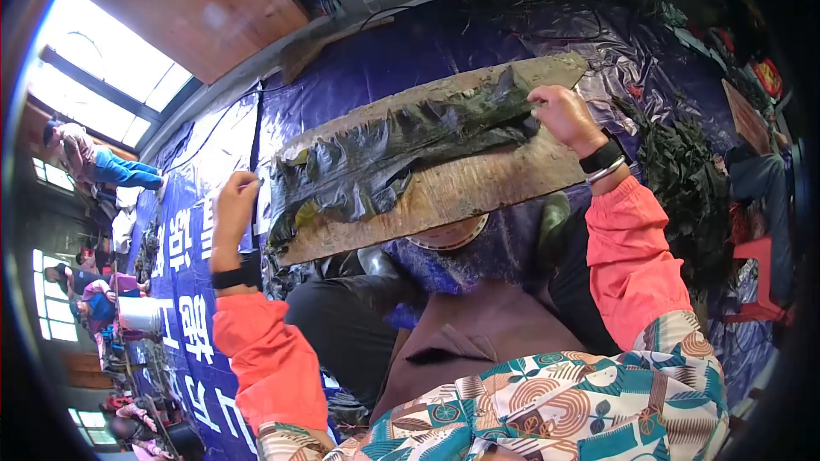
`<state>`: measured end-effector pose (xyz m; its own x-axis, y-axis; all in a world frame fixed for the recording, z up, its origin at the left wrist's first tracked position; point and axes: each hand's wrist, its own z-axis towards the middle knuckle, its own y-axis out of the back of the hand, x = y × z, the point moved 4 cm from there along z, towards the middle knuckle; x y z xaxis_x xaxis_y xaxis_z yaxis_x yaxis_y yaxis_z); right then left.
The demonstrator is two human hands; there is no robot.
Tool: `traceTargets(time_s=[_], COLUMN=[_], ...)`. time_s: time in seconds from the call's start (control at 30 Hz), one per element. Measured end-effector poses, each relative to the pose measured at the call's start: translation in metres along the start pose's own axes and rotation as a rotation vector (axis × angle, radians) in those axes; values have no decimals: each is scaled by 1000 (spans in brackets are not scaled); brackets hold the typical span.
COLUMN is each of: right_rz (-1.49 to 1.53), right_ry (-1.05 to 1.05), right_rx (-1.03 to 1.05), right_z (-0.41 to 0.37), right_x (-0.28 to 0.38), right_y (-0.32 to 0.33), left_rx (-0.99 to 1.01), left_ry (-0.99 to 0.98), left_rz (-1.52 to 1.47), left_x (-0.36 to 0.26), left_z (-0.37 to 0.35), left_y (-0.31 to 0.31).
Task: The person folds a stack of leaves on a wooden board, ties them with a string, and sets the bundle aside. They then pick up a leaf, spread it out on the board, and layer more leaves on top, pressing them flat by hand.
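A long, dark green, wet strip of kelp (384,154) with ruffled edges lies spread along a wooden board (461,183). The board is set crosswise before my knees. Over its right end, my right hand (565,118) is closed in a pinch at the tip of the kelp. Off the board's left end, my left hand (235,212) is raised with its fingers curled together. Whatever those left fingers hold, if anything, does not show.
Blue printed sheeting (201,324) covers the floor. A heap of dark seaweed (683,162) lies to the right, near a red stool (756,277). Under the board is a round-rimmed container (448,235). Several people, one in blue trousers (124,169), are at the far left.
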<state>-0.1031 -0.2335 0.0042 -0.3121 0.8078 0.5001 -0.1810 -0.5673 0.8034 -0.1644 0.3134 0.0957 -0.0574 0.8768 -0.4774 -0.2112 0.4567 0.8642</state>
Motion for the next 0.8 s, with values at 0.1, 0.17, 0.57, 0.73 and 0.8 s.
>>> traceTargets(time_s=[0.1, 0.17, 0.57, 0.73, 0.8], right_rz=[-44, -76, -84, 210, 211], right_ry=[-202, -262, -274, -365, -430], right_rx=[-29, -11, -92, -164, -125], right_z=[9, 14, 18, 20, 21], right_x=[-29, -37, -28, -25, -32], right_y=[-5, -7, -35, -11, -14], left_rx=[101, 228, 269, 281, 327], left_ry=[-150, -209, -455, -289, -266], left_rz=[-170, -95, 178, -190, -128], left_x=[-34, -80, -103, -98, -97], left_z=[6, -2, -20, -8, -4], left_y=[-61, -96, -190, -139, -134])
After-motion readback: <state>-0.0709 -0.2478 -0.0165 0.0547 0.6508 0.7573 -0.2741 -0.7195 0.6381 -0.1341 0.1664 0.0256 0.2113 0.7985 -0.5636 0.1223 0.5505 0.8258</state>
